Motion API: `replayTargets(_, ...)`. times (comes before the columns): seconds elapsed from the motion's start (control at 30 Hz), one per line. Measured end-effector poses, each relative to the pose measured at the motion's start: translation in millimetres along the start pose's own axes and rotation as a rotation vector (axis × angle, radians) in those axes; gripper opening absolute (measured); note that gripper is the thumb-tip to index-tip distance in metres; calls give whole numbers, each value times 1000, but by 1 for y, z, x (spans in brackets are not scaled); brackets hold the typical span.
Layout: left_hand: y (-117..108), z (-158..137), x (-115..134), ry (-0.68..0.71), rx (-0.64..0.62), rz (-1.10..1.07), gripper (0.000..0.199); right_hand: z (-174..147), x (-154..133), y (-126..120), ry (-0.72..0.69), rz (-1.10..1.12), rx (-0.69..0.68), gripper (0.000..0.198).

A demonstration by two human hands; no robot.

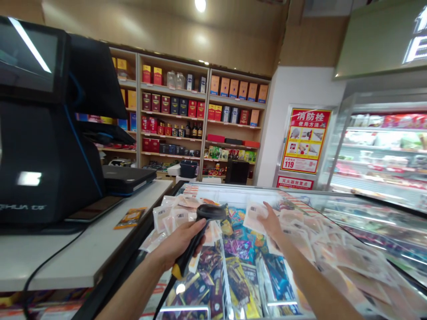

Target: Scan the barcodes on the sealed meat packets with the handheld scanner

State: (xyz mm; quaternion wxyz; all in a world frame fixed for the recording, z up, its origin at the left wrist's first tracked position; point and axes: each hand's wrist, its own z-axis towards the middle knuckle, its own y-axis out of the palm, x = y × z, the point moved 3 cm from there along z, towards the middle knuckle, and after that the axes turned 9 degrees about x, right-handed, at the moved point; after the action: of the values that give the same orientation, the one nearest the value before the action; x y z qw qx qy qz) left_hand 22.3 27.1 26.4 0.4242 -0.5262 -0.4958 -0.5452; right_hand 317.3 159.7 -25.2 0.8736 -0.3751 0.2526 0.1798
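Note:
My left hand (pixel 182 242) is wrapped round the handle of a black and yellow barcode scanner (pixel 211 211), whose head points right. Its cable runs down toward the lower left. Between the fingers and thumb of my right hand (pixel 271 224) is a flat, clear plastic packet (pixel 254 217) with a small printed label. The scanner's head is a short way left of this packet, not touching it. Similar packets (pixel 176 215) are heaped on the glass freezer top at the left. A larger spread of packets (pixel 333 253) covers the right side, beside my right forearm.
Colourful ice cream packs (pixel 238 249) show through the freezer glass. A checkout terminal (pixel 40 133) stands on the white counter (pixel 66 262) at left, near a small orange packet (pixel 130 218). Shelves of boxes (pixel 173 104) line the back wall; a lit display fridge (pixel 383 151) stands at right.

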Motion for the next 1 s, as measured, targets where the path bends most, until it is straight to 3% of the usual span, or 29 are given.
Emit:
replayTargets(0.27, 15, -4, 8, 45, -69, 2, 34, -2, -17, -1, 44, 107, 34, 62)
replayTargets(0.7, 19, -5, 15, 38, -89, 8, 33, -4, -21, 4, -28, 161, 15, 64)
replayTargets(0.87, 0, 4, 12, 56, 47, 62, 35, -15, -32, 20, -34, 208, -26, 66)
replayTargets(1.0, -24, 10, 4, 73, 190, 57, 39, -35, -50, 53, -37, 355, -136, 66)
